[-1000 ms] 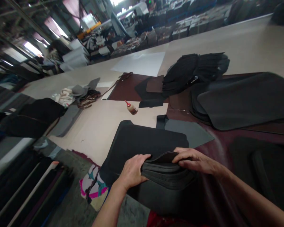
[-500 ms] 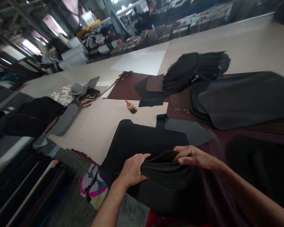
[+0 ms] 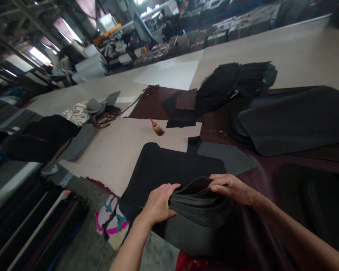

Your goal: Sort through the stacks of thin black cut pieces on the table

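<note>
A thick stack of dark sheets (image 3: 199, 207), leather-like and bent into a curve, is gripped between my two hands over the near edge of the table. My left hand (image 3: 159, 201) wraps round its left end, thumb below and fingers on top. At the upper right, my right hand (image 3: 228, 187) pinches the top sheets, and a gap shows between them and the layers beneath. Under and beyond the stack lies a large black sheet (image 3: 172, 163). A grey pointed piece (image 3: 228, 156) rests just past my right hand.
A small glue-like bottle with a red nozzle (image 3: 158, 128) stands on the beige table covering (image 3: 115, 146). Dark strips in a pile (image 3: 234, 84) and large dark panels (image 3: 296, 118) lie at the right. Rolls of material (image 3: 36, 233) sit at the lower left, below table height.
The gap under the top sheets has opened wider as my right hand lifts their edge slightly. My left hand keeps its hold in about the same place.
</note>
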The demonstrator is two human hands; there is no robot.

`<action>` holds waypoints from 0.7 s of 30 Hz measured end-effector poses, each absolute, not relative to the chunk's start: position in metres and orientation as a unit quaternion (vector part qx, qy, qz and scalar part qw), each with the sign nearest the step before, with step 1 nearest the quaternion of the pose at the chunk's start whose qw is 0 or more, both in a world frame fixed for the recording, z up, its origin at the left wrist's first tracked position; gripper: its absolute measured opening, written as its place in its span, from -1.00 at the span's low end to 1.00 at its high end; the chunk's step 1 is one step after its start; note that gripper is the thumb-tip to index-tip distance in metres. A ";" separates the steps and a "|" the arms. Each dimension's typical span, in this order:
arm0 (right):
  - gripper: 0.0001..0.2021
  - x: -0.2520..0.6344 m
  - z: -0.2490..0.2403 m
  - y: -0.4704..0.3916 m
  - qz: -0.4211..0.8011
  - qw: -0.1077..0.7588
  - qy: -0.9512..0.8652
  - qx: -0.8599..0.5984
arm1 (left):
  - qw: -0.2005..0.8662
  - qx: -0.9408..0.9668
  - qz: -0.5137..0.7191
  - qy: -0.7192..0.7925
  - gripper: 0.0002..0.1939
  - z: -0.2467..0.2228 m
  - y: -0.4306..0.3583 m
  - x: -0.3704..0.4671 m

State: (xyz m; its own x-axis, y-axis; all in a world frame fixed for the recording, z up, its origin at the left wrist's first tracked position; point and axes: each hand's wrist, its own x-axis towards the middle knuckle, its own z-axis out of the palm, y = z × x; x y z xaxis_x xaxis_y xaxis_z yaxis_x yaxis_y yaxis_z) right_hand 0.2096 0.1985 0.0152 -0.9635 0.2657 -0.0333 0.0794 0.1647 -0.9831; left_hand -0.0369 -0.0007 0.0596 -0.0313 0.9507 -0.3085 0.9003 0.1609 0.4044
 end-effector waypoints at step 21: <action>-0.72 0.205 0.019 0.200 0.641 0.035 -0.742 -0.194 | 0.213 0.696 -0.076 0.682 -0.10 0.071 0.005 -0.039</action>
State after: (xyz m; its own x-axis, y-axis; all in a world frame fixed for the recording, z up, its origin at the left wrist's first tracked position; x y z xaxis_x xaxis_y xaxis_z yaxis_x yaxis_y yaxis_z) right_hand 0.2048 0.1997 0.0187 -0.9225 0.3325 -0.1959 0.2421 0.1033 -0.9647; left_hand -0.0387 0.0046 0.0708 0.0583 0.9167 -0.3954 0.9811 0.0205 0.1923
